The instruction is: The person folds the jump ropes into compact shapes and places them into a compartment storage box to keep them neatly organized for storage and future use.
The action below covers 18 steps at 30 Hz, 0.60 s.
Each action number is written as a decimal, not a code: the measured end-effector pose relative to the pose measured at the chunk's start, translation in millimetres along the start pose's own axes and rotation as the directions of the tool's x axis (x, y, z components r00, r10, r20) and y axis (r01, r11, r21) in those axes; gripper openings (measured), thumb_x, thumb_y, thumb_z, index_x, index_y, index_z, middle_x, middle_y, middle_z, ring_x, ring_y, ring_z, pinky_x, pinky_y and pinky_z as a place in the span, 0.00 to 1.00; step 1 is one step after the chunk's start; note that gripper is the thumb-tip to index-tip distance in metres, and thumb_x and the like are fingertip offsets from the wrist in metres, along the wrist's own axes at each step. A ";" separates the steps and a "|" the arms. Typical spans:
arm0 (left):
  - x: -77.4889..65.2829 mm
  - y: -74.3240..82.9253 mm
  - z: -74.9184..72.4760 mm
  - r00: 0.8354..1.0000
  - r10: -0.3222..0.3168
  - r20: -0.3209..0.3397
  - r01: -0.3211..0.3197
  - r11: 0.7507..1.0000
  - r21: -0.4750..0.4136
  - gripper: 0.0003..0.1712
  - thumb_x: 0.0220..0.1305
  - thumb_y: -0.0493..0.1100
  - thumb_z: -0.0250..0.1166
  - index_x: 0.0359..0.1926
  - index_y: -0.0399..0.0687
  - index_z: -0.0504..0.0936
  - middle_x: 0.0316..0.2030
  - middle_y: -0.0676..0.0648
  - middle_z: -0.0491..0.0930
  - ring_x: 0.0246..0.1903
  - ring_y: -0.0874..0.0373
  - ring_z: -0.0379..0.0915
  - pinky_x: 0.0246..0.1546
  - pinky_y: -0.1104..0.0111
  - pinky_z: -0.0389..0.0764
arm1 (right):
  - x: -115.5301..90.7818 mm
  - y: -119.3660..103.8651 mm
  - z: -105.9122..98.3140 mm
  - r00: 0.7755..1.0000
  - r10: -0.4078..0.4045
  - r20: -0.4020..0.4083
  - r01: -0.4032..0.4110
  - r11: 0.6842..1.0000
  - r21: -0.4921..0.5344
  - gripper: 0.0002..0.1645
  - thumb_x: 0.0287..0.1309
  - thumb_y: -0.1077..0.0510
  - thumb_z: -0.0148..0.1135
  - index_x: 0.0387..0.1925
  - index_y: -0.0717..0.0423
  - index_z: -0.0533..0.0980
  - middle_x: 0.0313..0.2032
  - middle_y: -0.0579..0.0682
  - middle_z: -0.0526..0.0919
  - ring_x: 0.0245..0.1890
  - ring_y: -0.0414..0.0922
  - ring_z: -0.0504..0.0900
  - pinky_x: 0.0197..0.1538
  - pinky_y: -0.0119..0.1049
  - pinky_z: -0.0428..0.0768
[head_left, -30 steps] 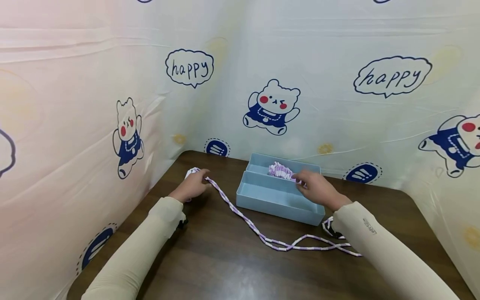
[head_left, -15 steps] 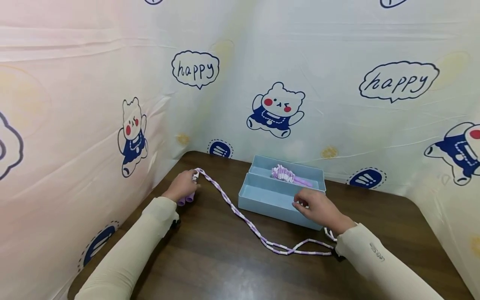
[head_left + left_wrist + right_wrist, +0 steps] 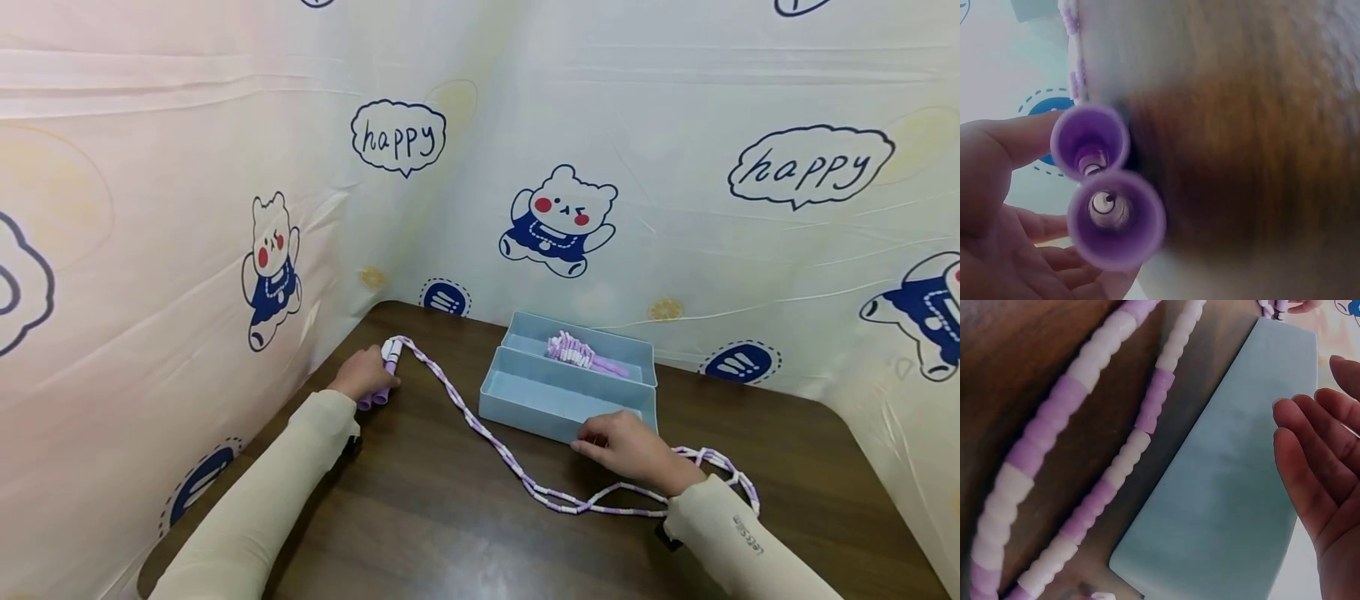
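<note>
A purple-and-white beaded jump rope (image 3: 459, 406) lies across the table in a doubled line. At its left end my left hand (image 3: 358, 373) holds the two handles side by side; their hollow purple ends (image 3: 1116, 219) face the left wrist camera, with thumb and fingers around them. My right hand (image 3: 626, 446) hangs loosely beside the front wall of a light blue two-compartment box (image 3: 525, 410), fingers slightly bent and holding nothing. A second beaded jump rope (image 3: 572, 350), bundled up with a purple handle showing, lies in the box's back compartment.
The dark wooden table (image 3: 420, 517) meets a printed cloth (image 3: 660, 100) at the back and left. Rope loops (image 3: 738, 479) lie behind and right of my right forearm, which crosses over part of the rope.
My right hand has withdrawn from the bundled jump rope, out of the box and down to its front. My left hand has shifted slightly left and down onto the other rope's handles.
</note>
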<state>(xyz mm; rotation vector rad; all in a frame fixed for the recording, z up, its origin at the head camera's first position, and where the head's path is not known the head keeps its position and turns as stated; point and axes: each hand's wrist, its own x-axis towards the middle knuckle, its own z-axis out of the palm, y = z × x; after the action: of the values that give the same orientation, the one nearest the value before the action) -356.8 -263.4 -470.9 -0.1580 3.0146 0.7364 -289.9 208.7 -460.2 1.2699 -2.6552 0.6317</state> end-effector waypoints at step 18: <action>0.6 -6.2 5.5 0.999 0.007 -0.031 -0.008 1.000 -0.018 0.18 0.51 0.37 0.59 0.42 0.34 0.65 0.29 0.38 0.73 0.22 0.47 0.74 0.20 0.61 0.75 | 7.5 -16.8 8.8 0.999 -0.038 -0.036 0.039 0.999 0.019 0.04 0.63 0.49 0.63 0.35 0.42 0.81 0.29 0.31 0.80 0.28 0.29 0.76 0.33 0.35 0.79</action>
<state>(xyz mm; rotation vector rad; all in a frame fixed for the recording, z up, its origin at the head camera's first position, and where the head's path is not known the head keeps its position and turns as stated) -356.7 -266.4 -478.7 -0.1598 3.0398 0.7697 -281.2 190.2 -460.7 1.2992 -2.5953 0.6710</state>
